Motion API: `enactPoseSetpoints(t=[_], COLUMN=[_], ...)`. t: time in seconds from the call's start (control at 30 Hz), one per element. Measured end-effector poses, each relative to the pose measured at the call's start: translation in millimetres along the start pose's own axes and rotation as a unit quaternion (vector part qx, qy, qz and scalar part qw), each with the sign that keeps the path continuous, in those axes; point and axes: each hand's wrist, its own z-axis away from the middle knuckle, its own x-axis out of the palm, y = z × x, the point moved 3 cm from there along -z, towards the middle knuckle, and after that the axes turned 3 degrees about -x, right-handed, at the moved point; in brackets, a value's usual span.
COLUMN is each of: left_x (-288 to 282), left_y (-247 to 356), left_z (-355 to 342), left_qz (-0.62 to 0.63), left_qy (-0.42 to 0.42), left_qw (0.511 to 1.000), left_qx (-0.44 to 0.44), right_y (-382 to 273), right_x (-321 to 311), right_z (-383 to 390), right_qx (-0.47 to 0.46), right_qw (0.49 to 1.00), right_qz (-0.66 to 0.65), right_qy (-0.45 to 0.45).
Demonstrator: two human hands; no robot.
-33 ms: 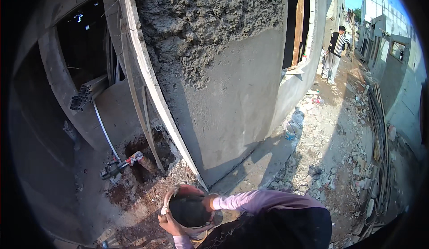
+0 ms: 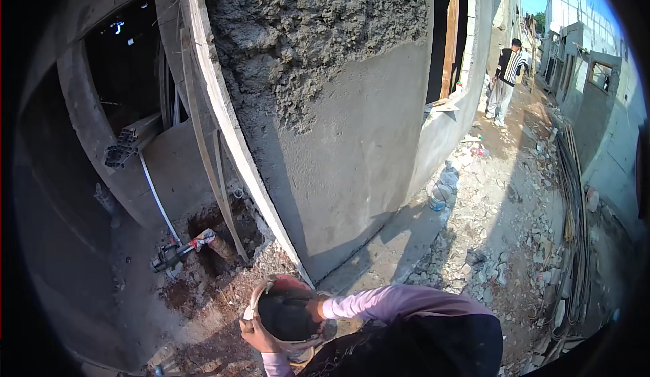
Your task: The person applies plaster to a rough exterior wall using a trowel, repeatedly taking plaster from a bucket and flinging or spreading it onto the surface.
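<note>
One bucket (image 2: 252, 305) near the grey wall (image 2: 365, 126), my left grip (image 2: 260, 336) clamped on its edge; my right grip (image 2: 317, 308) dips inside, whether closed I can't tell. If that one-sided hold slips, the bucket could tip, spilling dark mix (image 2: 288, 317).

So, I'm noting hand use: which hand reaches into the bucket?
The right hand, reaching inside the bucket; the left hand instead holds its left rim.

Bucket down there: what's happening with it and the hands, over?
Left hand gripping bucket at its left rim. Right hand inside, fingers unclear. Dark mix in bucket. Wooden board ends just beyond.
</note>
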Motion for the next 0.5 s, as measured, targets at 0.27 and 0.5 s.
enactPoseSetpoints(t=[0.27,0.5], left_x=[36.4,61.1], left_y=[28.6,7.2], left_z=[-13.9,-8.0], left_qz=[0.000,-0.012], left_qy=[-0.148,-0.159], left_qw=[0.988,0.987], left_qx=[0.051,-0.025], right_y=[65.7,14.3], right_x=[-6.0,57.6], right_z=[46.2,40.7], right_qx=[-0.228,-0.006], right_qw=[0.944,0.863], right_qz=[0.236,-0.436], right_qy=[0.034,-0.257])
